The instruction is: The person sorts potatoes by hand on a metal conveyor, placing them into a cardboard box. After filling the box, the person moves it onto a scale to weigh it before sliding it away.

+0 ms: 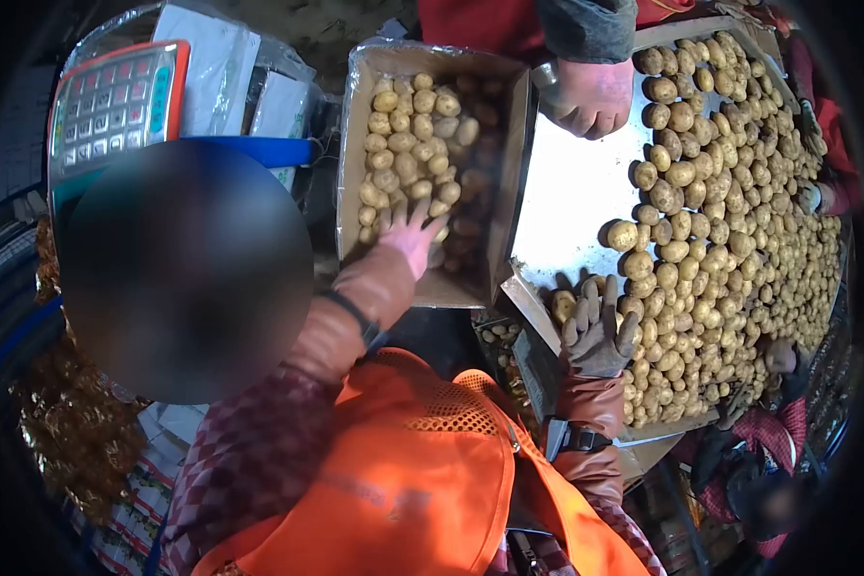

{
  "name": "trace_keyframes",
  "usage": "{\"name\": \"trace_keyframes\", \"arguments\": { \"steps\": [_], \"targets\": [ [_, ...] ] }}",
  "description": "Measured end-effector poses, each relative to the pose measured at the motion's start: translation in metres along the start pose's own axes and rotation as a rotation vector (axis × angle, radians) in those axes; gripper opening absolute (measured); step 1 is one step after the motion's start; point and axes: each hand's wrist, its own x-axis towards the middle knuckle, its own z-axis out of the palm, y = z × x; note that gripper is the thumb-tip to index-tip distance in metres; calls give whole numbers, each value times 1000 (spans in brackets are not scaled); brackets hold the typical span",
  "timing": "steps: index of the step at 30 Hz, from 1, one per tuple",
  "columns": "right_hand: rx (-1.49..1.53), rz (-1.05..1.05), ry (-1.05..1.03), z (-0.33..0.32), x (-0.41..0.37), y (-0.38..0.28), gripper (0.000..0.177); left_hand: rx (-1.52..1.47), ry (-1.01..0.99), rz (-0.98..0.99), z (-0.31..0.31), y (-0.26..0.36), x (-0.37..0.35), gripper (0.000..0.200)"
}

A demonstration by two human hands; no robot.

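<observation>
My left hand (413,240) reaches into a foil-edged cardboard box (350,144) and rests on the potatoes (403,144) inside, fingers spread. Sunlight falls on the left part of these potatoes, while those along the right wall lie in shadow. My right hand (600,336), in a dirty grey-brown glove, is at the near left edge of a large spread of potatoes (710,259). Its fingers are stretched out and apart. Just left of the fingertips, a single potato (564,305) sits near the table's corner.
Bright bare metal of the sorting table (576,192) shows between box and potatoes. Across from me, another person's hand (595,96) hangs over its far edge. More workers' gloved hands (809,198) line the right side. A scale with a keypad (115,106) stands at far left.
</observation>
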Motion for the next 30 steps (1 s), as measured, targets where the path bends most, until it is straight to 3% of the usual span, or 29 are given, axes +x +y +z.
{"name": "trace_keyframes", "arguments": {
  "steps": [1,2,4,5,7,9,13,17,23,25,26,28,29,30],
  "targets": [
    [6,6,5,0,1,0,72,30,118,76,-1,-8,-7,56],
    [10,-1,-56,-3,2,2,71,34,110,83,0,-15,-7,56],
    [21,1,-30,3,-2,2,71,-6,-259,-203,-40,-15,-3,52],
    [25,4,-21,3,1,2,71,3,-259,-199,-55,-22,8,52],
    [47,-11,-11,2,1,4,71,-90,143,-105,-79,-34,32,44],
    [30,3,40,10,2,3,71,-146,109,-241,-94,-34,71,40],
    [53,-21,130,27,10,11,74,21,-42,-238,-72,-54,141,39],
    [-19,-69,174,32,13,11,73,76,-176,-193,-90,-59,146,41],
    [-67,-86,280,36,11,13,70,-136,160,-324,-68,-63,114,42],
    [-75,-81,274,30,8,8,70,-635,118,-558,-99,-29,95,43],
    [-88,-79,268,32,11,11,70,-1215,161,-434,-103,-17,88,41],
    [-158,-55,282,38,13,12,72,-1604,107,-38,-119,23,58,40],
    [-157,-62,293,38,12,12,72,-1409,34,180,-130,47,42,40],
    [-144,-49,322,37,9,11,70,-1047,150,409,-121,50,47,39]
  ]
}}
